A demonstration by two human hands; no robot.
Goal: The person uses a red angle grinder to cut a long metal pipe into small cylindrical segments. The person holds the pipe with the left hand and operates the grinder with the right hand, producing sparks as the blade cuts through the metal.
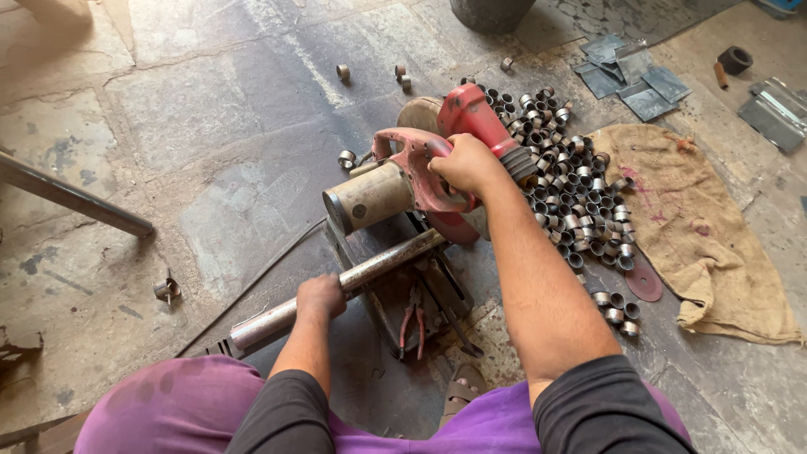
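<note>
From the head view, your right hand (465, 165) was closed around the red handle of the saw (420, 181), fingers wrapped tight over its curved grip. The saw was a chop saw with a worn red painted guard, a dull beige cylindrical motor housing pointing left, and a dark steel base set on the floor (210, 126). Your left hand (320, 298) gripped the pipe (336, 284), fingers curled round it with the knuckles on top. The pipe was a long, smooth grey metal tube, scuffed and slightly shiny, lying slantwise from lower left up to the saw's base, where its far end met the vise under the blade.

Red-handled pliers (411, 318) lay on the base just beside the pipe. To the right of the saw a heap of rings (567, 189) lay spread out, short cut metal sleeves, round and hollow, some bright at the edges; a few strays lay farther off. Past the heap a coarse tan sack (698, 227) lay rumpled and stained. A thin reddish disc (645, 282) lay flat between rings and sack. Grey sheet offcuts (626, 76) sat near the top. The floor was cracked, gritty concrete slab.
</note>
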